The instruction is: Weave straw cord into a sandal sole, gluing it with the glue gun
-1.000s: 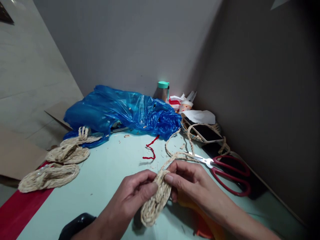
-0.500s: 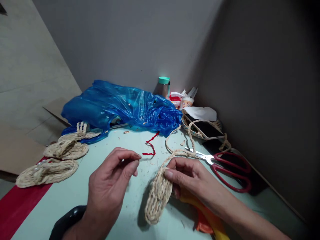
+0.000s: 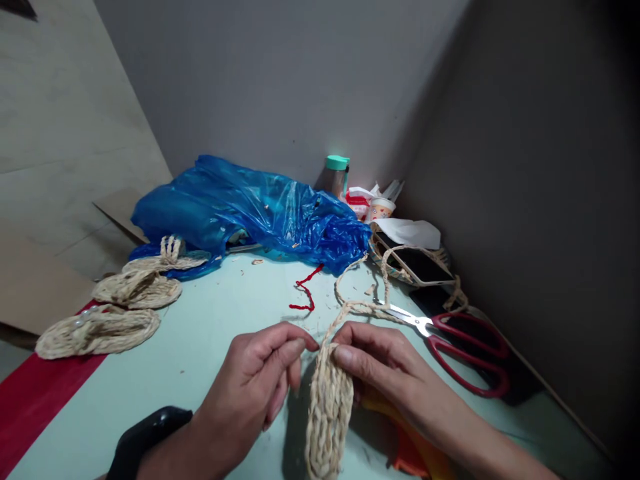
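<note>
In the head view, my right hand (image 3: pixel 380 360) pinches the top of a small woven straw sole (image 3: pixel 327 413), thumb on its near face. The sole hangs upright, its lower end cut off by the picture's bottom edge. A braided straw cord (image 3: pixel 334 325) runs from its top back across the table. My left hand (image 3: pixel 273 373) is closed, thumb and forefinger pressed together at the sole's upper left edge; anything between those fingertips is too small to make out. Red-handled scissors (image 3: pixel 425 325) lie right of my right hand, blades against the cord.
Small straw slippers (image 3: pixel 100 331) lie at the left, partly on a red strip (image 3: pixel 55 393). A blue plastic bag (image 3: pixel 250 207) fills the back. A red twisted string (image 3: pixel 311 297), a phone (image 3: pixel 417 260), a green-lidded bottle (image 3: pixel 337 177) and an orange-yellow object (image 3: pixel 405 433) are around.
My left hand has moved right, from apart to the sole's upper edge. The sole has turned more upright and dropped slightly in the picture, still in my right hand. The view has shifted a little.
</note>
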The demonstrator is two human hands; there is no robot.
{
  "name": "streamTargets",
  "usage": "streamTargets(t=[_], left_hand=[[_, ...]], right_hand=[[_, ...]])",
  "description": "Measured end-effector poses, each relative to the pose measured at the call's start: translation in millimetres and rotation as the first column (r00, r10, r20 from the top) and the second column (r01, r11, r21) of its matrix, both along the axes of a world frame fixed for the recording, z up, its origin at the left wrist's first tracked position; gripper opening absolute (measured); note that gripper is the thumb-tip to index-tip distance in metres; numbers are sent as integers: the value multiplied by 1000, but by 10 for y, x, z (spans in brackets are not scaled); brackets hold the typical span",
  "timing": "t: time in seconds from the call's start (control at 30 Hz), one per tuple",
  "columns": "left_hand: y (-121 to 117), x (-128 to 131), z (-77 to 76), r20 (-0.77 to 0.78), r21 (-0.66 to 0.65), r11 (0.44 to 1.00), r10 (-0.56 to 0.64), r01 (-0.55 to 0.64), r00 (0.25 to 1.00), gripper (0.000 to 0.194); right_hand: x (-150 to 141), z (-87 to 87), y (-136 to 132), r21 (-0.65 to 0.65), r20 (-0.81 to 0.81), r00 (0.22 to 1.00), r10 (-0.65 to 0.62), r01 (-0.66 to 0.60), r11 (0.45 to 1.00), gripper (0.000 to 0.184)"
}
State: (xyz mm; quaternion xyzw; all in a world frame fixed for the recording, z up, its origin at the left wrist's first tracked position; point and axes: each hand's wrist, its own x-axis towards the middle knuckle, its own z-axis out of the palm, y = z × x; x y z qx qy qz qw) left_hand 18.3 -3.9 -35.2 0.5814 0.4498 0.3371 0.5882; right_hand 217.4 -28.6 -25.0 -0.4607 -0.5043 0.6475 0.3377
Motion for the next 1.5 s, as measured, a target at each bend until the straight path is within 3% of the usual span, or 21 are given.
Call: streamTargets(t=[0.1,0.17,0.23,0.47,0.63,0.77,0.93,1.1,1.3,1.5], left_hand=[[-23,1,-3,-64,188,982,-6,18,998,34],[-33,4,-11,-137,337,940,4,43,991,26],[-44,11,-23,-202,394,916,11,71,979,20],[-33,16,-37,-159,303,949,-40,87,986,21],[7,36,-18,-54,134,988,-67,73,996,17],[-4,39,-16,28,-20,997,-79,79,996,15],[-23,42,-14,1,-25,997,-73,73,997,14],[-37,49,21,85,-199,979,-28,45,996,17],[-62,46,35,106,-180,984,39,-20,994,26],[-59,35,35,87,-142,989,53,-40,995,30]], right_hand=[[-7,-20,-12,55,65,998,2,-5,998,38],[-8,-39,-7,118,101,995,-5,-7,993,35],[-10,-50,4,178,125,992,-28,6,984,34],[-29,-1,-2,326,235,969,-83,2,945,37],[-12,22,9,271,225,959,-170,106,957,45],[-2,33,47,202,68,976,-206,188,961,28],[-3,38,54,181,-197,950,-242,278,943,9],[-4,40,38,226,-188,950,-248,288,931,6],[-5,82,-5,301,-87,956,-281,294,907,8],[10,59,-19,268,-100,953,-285,302,915,10]])
